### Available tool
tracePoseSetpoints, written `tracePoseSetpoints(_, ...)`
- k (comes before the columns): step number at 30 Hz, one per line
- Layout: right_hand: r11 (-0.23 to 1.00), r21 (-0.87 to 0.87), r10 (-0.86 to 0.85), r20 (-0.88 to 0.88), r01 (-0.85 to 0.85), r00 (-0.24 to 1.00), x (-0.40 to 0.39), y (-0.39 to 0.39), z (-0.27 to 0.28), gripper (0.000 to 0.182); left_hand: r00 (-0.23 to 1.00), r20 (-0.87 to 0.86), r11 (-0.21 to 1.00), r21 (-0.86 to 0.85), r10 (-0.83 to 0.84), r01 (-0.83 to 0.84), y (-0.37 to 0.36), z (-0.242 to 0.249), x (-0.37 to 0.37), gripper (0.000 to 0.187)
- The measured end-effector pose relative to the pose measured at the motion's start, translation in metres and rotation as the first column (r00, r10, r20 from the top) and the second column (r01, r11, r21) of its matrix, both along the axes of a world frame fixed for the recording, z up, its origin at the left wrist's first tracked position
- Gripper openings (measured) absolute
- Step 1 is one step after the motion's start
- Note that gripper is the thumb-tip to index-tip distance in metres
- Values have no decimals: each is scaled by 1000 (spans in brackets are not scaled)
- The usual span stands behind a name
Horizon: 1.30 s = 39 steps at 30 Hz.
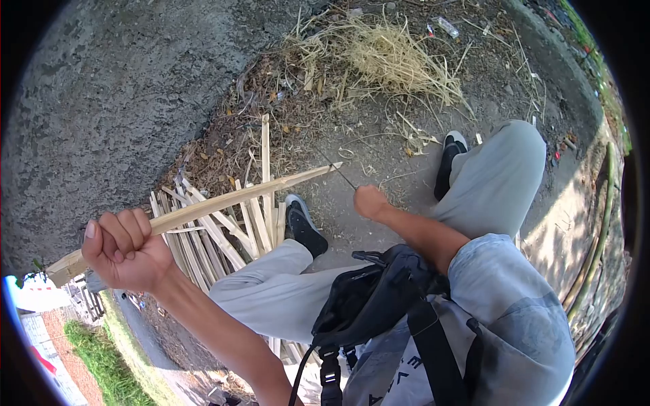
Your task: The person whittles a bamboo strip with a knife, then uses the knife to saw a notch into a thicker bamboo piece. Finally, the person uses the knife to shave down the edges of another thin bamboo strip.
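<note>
My left hand (125, 249) is closed around a long split bamboo strip (230, 197) that runs up and to the right, its pointed tip near the middle of the view. My right hand (371, 201) is a fist on the handle of a thin knife blade (340, 174), whose edge meets the strip close to its tip. I am seated on the ground with both legs in grey trousers stretched out.
A pile of cut bamboo strips (217, 237) lies under the held strip beside my left shoe (303, 225). Dry straw (386, 57) is heaped further off. A black bag (369, 298) hangs at my chest. Bamboo poles (599, 237) lie at the right.
</note>
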State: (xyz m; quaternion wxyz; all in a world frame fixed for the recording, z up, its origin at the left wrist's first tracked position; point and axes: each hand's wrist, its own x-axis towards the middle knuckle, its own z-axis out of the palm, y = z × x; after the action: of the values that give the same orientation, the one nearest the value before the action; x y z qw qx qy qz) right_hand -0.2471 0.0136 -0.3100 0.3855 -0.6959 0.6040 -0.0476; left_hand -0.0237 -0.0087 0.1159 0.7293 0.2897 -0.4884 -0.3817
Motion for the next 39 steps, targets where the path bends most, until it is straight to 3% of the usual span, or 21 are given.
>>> tracePoseSetpoints(2, 991, -70, 112, 10, -111, 994, -3, -6, -10, 26, 999, 9, 998, 25, 51, -52, -2, 2, -2, 46)
tracePoseSetpoints(5, 988, 25, -152, 99, 150, 983, 4, -15, 15, 28, 999, 12, 999, 33, 31, -31, -7, 4, 0, 45)
tracePoseSetpoints(8, 991, -52, -111, 215, 125, 970, 12, -23, 75, 39, 999, -9, 997, 47, -54, 54, -11, 5, -1, 44)
tracePoseSetpoints(10, 979, 196, -123, 332, 59, 935, 16, -31, 145, 49, 989, 0, 988, 45, -147, 147, -14, 5, -1, 43)
tracePoseSetpoints(12, 992, -98, -30, 458, 84, 888, 24, -27, 184, 52, 981, 7, 980, 39, -195, 194, -17, 6, -6, 43)
tracePoseSetpoints(15, 993, -99, 17, 625, 57, 781, 15, -21, 258, 45, 968, 30, 968, 41, -247, 246, -21, 9, -28, 43)
tracePoseSetpoints(18, 952, -275, 29, 526, 137, 850, 17, -20, 243, 46, 957, 56, 958, 39, -284, 283, -26, 9, -44, 43)
tracePoseSetpoints(19, 981, -141, -53, 468, 133, 882, 17, -24, 218, 50, 960, 53, 961, 43, -276, 274, -27, 9, -47, 43)
tracePoseSetpoints(21, 986, -124, -60, 373, 114, 926, 0, -22, 144, 49, 959, 68, 961, 34, -276, 275, -24, 11, -56, 43)
tracePoseSetpoints(24, 986, 35, -165, 362, 163, 917, -6, -20, 149, 47, 952, 98, 957, 19, -291, 290, -28, 11, -65, 44)
tracePoseSetpoints(27, 961, -213, -41, 515, 175, 856, 0, -21, 211, 48, 966, 58, 968, 41, -250, 248, -34, 12, -64, 44)
tracePoseSetpoints(30, 915, -267, -140, 491, 302, 860, 18, -12, 188, 47, 954, 70, 956, 24, -292, 291, -30, 11, -65, 43)
tracePoseSetpoints(32, 981, -156, -60, 334, 118, 941, 5, -16, 117, 46, 962, 59, 963, 20, -268, 267, -24, 10, -58, 44)
tracePoseSetpoints(34, 971, -232, -5, 211, 55, 977, -6, -4, 35, 46, 945, 88, 949, 10, -315, 315, -24, 10, -52, 44)
tracePoseSetpoints(37, 937, 260, -316, 348, 233, 882, 3, -16, 118, 47, 956, 72, 958, -10, -284, 285, -24, 8, -47, 44)
tracePoseSetpoints(39, 974, -45, -182, 428, 222, 885, 14, -16, 159, 48, 966, 51, 967, -21, -253, 255, -25, 7, -40, 44)
